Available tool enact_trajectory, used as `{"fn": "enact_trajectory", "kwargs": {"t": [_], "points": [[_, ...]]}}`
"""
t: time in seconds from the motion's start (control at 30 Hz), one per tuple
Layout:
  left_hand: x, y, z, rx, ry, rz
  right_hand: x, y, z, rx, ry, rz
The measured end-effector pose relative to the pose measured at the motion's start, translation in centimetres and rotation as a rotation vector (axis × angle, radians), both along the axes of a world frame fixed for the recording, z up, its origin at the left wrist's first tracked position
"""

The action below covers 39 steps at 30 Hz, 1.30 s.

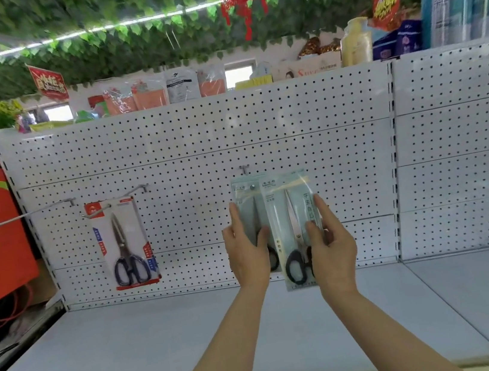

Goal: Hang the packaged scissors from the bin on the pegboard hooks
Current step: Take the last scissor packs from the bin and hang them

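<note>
While both hands work at frame centre, the left hand (245, 248) grips the rear pack (247, 203), which hangs on a hook (244, 170) of the pegboard (198, 135), and the right hand (329, 236) pinches the front pack (296, 228) overlapping it. At left, a red pack (124, 243) hangs above the shelf (164, 338).

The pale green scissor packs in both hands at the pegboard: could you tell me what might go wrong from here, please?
1. The right hand holds its front pack low, by its lower half, so the top may miss the centre hook.
2. The left hand only steadies the rear pack; it might slide off or fall.
3. The long empty hook at the left juts outward and could catch an arm.
</note>
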<state>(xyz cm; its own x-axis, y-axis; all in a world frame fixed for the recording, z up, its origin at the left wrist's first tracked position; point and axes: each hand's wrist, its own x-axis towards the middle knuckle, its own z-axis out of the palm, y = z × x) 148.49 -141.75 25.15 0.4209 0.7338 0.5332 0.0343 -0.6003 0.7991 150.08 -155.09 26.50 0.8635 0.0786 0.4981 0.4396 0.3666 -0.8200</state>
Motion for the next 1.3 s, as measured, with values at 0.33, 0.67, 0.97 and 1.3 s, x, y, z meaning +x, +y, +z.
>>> {"fn": "enact_trajectory", "kwargs": {"t": [0.33,0.67,0.97,1.3], "points": [[-2.5,1.1,4.0,0.222,-0.282,0.012,0.1,4.5,-1.2,-0.048,0.025,0.079],[-1.4,1.8,5.3,0.275,-0.034,-0.002,0.6,7.1,-1.3,-0.022,0.1,0.063],[0.0,3.1,4.9,0.348,0.049,0.048,2.4,8.3,-1.5,-0.157,0.009,-0.095],[0.3,3.7,4.8,0.368,0.106,0.091,3.6,8.6,-1.5,-0.221,-0.08,-0.15]]}}
